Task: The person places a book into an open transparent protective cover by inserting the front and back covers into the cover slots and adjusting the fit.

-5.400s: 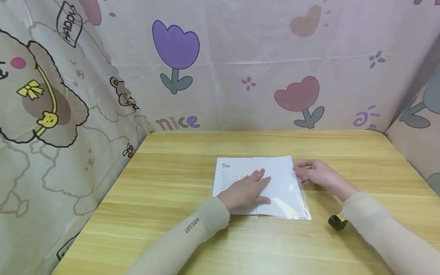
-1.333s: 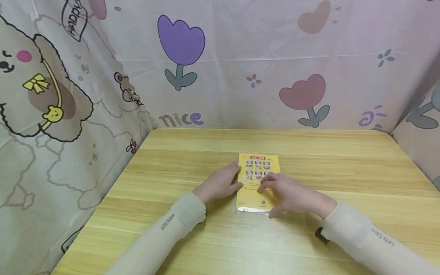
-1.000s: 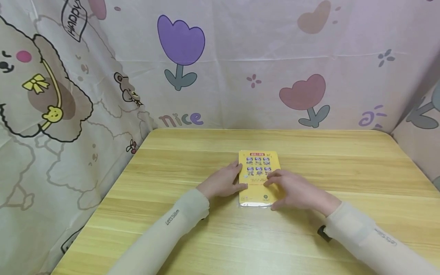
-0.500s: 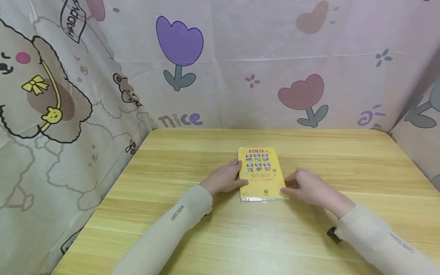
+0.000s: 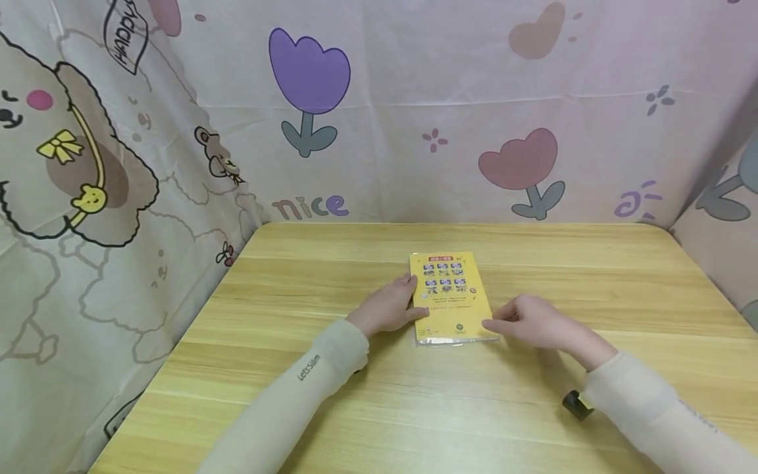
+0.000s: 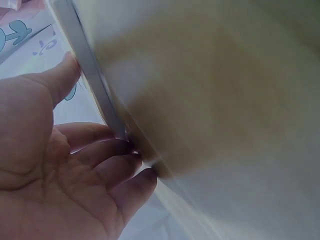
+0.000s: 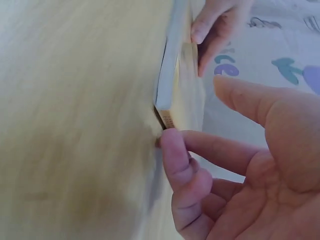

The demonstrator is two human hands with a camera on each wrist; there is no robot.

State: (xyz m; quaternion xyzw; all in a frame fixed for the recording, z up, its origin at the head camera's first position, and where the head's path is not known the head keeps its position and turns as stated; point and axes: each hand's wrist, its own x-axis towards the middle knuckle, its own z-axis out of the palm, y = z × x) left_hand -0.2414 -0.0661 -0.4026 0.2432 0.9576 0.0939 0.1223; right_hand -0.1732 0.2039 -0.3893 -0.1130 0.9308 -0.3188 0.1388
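Note:
A thin yellow book (image 5: 450, 303) in a clear plastic cover lies closed on the wooden table, small pictures and print facing up. My left hand (image 5: 387, 308) grips its left side, thumb over the cover and the other fingers along the edge. In the left wrist view the fingertips (image 6: 147, 175) meet the book's edge close to the tabletop. At the lower right corner is my right hand (image 5: 535, 322), its thumb reaching over the cover. The right wrist view shows the index finger (image 7: 175, 145) against the corner and the thumb (image 7: 240, 97) held apart from it.
The wooden table (image 5: 331, 263) reaches back to a printed fabric backdrop (image 5: 403, 72), which also hangs along the left and right sides. A black device (image 5: 576, 405) sits at my right cuff.
Several seconds ago the book lay open at white pages; now it is closed, yellow cover up. It has slid slightly away from me, and my right hand has drawn back to its right edge.

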